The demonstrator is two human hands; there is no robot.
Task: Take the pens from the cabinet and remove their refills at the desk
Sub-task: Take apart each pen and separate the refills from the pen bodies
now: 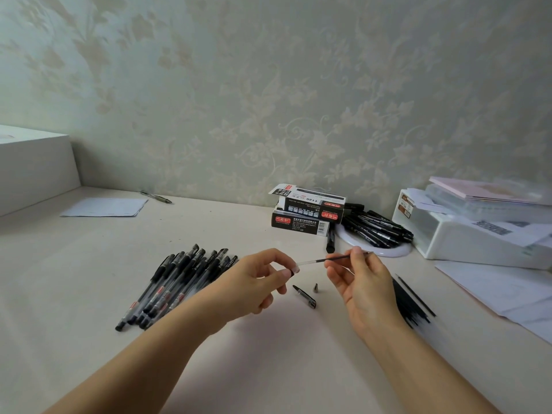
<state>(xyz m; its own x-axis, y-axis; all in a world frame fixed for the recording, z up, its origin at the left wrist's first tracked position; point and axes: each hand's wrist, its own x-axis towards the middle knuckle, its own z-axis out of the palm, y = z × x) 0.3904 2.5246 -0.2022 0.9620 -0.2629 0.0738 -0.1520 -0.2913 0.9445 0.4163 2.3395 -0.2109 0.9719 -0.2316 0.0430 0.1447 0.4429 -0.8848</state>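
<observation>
The clear pen barrel [307, 262] is pinched in the grip of the left hand [257, 282] above the bench [89, 279], its rear end hidden by the fingers. The dark refill [343, 257], half drawn out, is pinched by the right hand [364, 282]. Left of the barrel a pile of pens [176, 282] is seen; behind it, two stacked pen boxes [307, 213], contents hidden.

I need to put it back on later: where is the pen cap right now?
In the head view the pen cap lies on the desk between the two hands, just left of the small metal pen tip.
</observation>
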